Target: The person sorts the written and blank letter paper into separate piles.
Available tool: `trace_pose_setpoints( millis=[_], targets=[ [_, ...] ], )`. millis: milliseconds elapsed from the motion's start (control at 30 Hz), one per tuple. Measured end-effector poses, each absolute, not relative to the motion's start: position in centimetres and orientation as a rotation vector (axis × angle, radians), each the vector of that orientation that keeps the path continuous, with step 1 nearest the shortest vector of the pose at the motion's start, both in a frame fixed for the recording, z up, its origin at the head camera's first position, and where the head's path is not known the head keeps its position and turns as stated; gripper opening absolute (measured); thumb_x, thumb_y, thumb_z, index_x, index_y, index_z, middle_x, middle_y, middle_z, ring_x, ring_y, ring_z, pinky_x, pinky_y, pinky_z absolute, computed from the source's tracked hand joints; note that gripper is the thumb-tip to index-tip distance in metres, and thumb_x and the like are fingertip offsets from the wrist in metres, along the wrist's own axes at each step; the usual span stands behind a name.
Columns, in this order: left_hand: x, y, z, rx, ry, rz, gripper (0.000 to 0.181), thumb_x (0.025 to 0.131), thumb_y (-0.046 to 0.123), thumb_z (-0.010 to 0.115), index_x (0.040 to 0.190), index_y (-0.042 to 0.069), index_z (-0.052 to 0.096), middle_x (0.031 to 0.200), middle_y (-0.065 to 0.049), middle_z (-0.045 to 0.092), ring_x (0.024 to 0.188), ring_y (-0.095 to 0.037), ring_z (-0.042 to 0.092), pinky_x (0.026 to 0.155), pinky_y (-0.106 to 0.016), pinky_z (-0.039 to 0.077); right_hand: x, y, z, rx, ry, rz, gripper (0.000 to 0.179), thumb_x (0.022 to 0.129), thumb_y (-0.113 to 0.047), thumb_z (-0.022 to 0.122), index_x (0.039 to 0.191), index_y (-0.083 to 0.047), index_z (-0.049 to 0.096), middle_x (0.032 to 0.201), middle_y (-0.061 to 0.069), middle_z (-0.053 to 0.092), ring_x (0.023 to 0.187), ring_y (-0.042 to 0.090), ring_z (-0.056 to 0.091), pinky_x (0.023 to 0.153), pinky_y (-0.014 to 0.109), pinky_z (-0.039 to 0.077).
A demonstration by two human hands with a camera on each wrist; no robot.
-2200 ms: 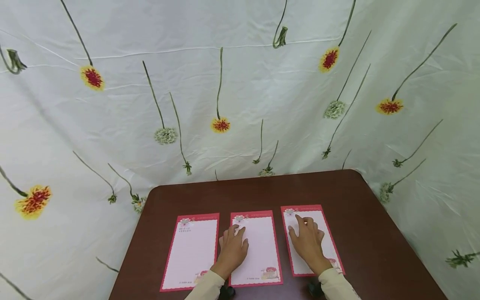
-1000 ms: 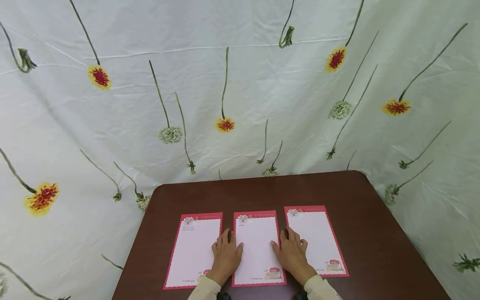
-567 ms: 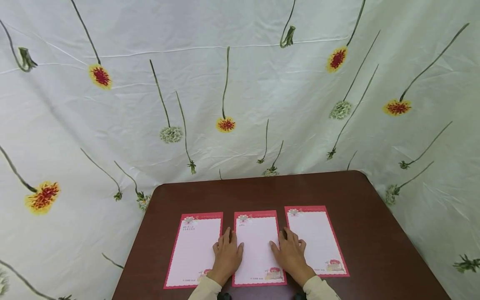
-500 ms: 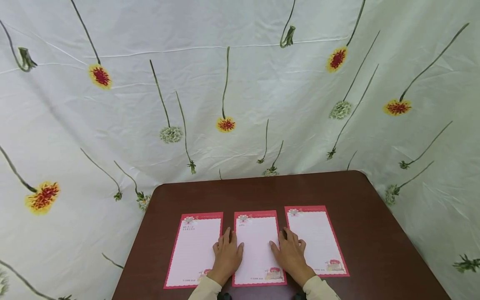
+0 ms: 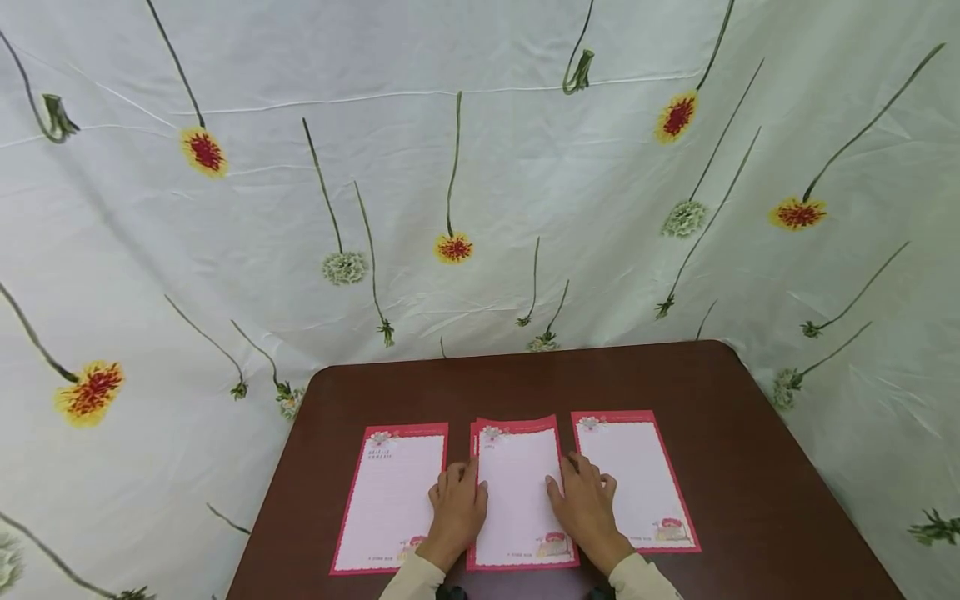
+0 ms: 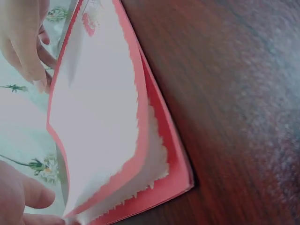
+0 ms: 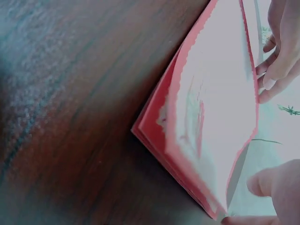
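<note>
White floral cloth (image 5: 487, 175) behind brown wooden table (image 5: 420, 387), pink-bordered white paper sheet (image 5: 517, 492) pinched at opposite edges by left hand (image 5: 456, 506) and right hand (image 5: 589, 507), matching sheets (image 5: 393, 496) laid outside the grip

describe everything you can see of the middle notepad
The middle notepad looks like stacked paper: white pages, pinkish-red borders with wavy inner edges, a flower at top left, a pinkish drawing at lower right, and print too small to read. It lies upon the brown table between two similar pads. Its top sheet bows upward, out of line with the red-edged layers below. The left hand and right hand are at opposite long edges, fingers seemingly touching it.
</note>
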State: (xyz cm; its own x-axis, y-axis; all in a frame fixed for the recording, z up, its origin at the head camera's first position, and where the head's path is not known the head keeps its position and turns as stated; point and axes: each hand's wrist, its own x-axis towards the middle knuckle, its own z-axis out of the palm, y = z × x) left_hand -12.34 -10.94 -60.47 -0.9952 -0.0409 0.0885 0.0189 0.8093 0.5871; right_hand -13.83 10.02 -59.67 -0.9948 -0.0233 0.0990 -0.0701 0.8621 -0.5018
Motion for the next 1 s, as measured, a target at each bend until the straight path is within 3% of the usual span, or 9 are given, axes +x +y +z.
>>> trace_pose_setpoints(
  millis=[167, 333, 433, 533, 700, 800, 1000],
  targets=[
    [-12.6, -11.2, -60.2, -0.003, -2.830, -0.920, 0.046, 0.098, 0.008, 0.067, 0.143, -0.001, 0.060, 0.102, -0.013, 0.063, 0.101, -0.033, 0.056, 0.088, -0.054, 0.036, -14.0, 9.9, -59.2, 0.091, -2.831, 0.834, 0.036, 0.094, -0.017, 0.077, 0.125, 0.001, 0.072, 0.105, 0.015, 0.073, 0.101, 0.035, 0.069, 0.088, 0.057, 0.037],
    [-12.8, -11.6, -59.9, 0.009, -2.804, -0.974, 0.044, 0.097, 0.006, 0.069, 0.140, 0.001, 0.062, 0.091, -0.007, 0.061, 0.097, -0.031, 0.059, 0.089, -0.054, 0.035, -14.1, 9.5, -58.7, 0.121, -2.807, 0.878, 0.031, 0.094, -0.011, 0.077, 0.124, -0.001, 0.072, 0.096, 0.010, 0.077, 0.092, 0.030, 0.072, 0.081, 0.050, 0.033],
    [-13.0, -12.0, -59.6, 0.024, -2.781, -1.012, 0.044, 0.098, 0.006, 0.068, 0.141, 0.001, 0.062, 0.089, -0.004, 0.060, 0.093, -0.027, 0.058, 0.088, -0.054, 0.034, -14.3, 9.3, -58.4, 0.145, -2.785, 0.910, 0.030, 0.094, -0.009, 0.076, 0.123, -0.002, 0.072, 0.087, 0.006, 0.073, 0.087, 0.027, 0.070, 0.078, 0.048, 0.033],
    [-13.2, -12.6, -59.2, 0.048, -2.756, -1.032, 0.043, 0.099, 0.005, 0.066, 0.141, 0.002, 0.062, 0.089, -0.001, 0.060, 0.089, -0.023, 0.055, 0.086, -0.052, 0.033, -14.6, 9.0, -58.1, 0.180, -2.752, 0.934, 0.029, 0.094, -0.007, 0.075, 0.123, -0.001, 0.072, 0.082, 0.004, 0.070, 0.078, 0.022, 0.067, 0.078, 0.045, 0.042],
    [-13.3, -14.1, -58.3, 0.110, -2.745, -1.044, 0.042, 0.099, 0.006, 0.064, 0.141, 0.003, 0.063, 0.090, -0.001, 0.062, 0.087, -0.021, 0.055, 0.085, -0.051, 0.034, -15.1, 8.0, -57.8, 0.234, -2.729, 0.987, 0.031, 0.095, -0.006, 0.073, 0.125, 0.001, 0.072, 0.088, 0.006, 0.072, 0.075, 0.015, 0.059, 0.070, 0.039, 0.053],
    [-13.2, -15.2, -58.0, 0.145, -2.748, -1.047, 0.042, 0.099, 0.005, 0.062, 0.141, 0.004, 0.063, 0.093, -0.004, 0.064, 0.090, -0.023, 0.056, 0.084, -0.049, 0.036, -15.1, 7.1, -57.5, 0.259, -2.724, 0.977, 0.032, 0.095, -0.008, 0.074, 0.126, -0.001, 0.072, 0.087, 0.003, 0.072, 0.076, 0.014, 0.061, 0.077, 0.041, 0.051],
    [-13.0, -17.1, -57.4, 0.187, -2.746, -1.034, 0.043, 0.099, 0.006, 0.062, 0.141, 0.004, 0.063, 0.097, -0.008, 0.066, 0.090, -0.025, 0.057, 0.084, -0.049, 0.036, -14.9, 4.8, -56.5, 0.285, -2.723, 0.949, 0.033, 0.095, -0.012, 0.077, 0.126, -0.004, 0.073, 0.080, -0.003, 0.071, 0.070, 0.012, 0.064, 0.077, 0.040, 0.038]
  ],
)
